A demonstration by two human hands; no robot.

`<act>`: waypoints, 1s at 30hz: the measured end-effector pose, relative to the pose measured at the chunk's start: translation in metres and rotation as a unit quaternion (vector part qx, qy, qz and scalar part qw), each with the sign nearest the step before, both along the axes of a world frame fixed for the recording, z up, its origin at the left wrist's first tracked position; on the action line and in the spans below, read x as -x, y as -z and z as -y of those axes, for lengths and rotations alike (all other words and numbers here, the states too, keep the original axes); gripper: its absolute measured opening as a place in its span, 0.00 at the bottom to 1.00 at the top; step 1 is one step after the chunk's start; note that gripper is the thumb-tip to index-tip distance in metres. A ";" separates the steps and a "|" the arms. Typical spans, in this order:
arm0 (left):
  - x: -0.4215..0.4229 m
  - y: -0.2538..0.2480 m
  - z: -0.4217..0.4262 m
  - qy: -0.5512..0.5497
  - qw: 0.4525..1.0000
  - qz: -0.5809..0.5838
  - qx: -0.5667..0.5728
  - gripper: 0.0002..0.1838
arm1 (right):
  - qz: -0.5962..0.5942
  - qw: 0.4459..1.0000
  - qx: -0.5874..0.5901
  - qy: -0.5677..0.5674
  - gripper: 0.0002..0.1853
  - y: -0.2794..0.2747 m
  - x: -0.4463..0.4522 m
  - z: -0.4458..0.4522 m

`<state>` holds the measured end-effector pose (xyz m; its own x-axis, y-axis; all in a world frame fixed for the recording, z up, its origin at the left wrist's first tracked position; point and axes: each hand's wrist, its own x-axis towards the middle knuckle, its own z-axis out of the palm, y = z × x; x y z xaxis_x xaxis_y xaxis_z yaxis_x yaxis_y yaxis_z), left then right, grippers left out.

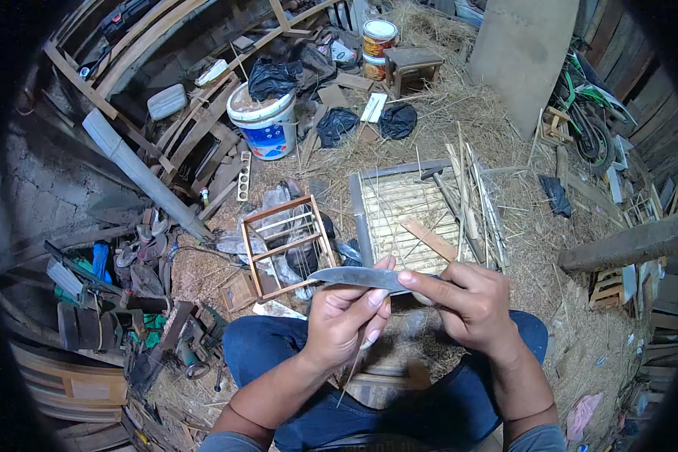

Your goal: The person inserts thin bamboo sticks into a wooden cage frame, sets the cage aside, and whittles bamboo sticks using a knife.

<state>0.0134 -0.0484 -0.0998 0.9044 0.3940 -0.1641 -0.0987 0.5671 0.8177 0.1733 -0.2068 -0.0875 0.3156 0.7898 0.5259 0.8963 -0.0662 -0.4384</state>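
A knife with a wide grey blade (358, 277) is held level above my lap, its tip pointing left. My left hand (346, 320) is closed below the blade, its fingers and thumb near the blade's middle, with a thin strip hanging down beneath it. My right hand (463, 305) is wrapped round the knife's right end, the index finger stretched along the blade; the handle is mostly hidden in the palm. Just beyond the hands are a wooden frame (285, 247) on the left and a slatted bamboo panel (388, 215) in the middle.
A hammer (448, 200), a flat wood piece (429, 239) and thin sticks lie on the panel. Farther off stand a white bucket (267, 124) and a small stool (414, 59). Tools and scraps are at the left, a thick beam (621, 242) at the right. Straw covers the floor.
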 end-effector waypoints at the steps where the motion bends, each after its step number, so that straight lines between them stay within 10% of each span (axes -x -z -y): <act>1: 0.000 0.000 0.001 0.000 1.000 -0.001 0.001 0.23 | -0.005 1.000 -0.003 0.006 0.33 -0.001 0.000 -0.001; 30: 0.003 0.006 0.001 -0.019 0.996 0.031 0.081 0.21 | -0.013 1.000 -0.002 -0.012 0.32 -0.001 0.003 -0.003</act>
<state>0.0109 -0.0494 -0.1056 0.8998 0.4004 -0.1732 -0.1690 0.6859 0.7078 0.1702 -0.2038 -0.0867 0.3107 0.7949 0.5211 0.8859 -0.0435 -0.4619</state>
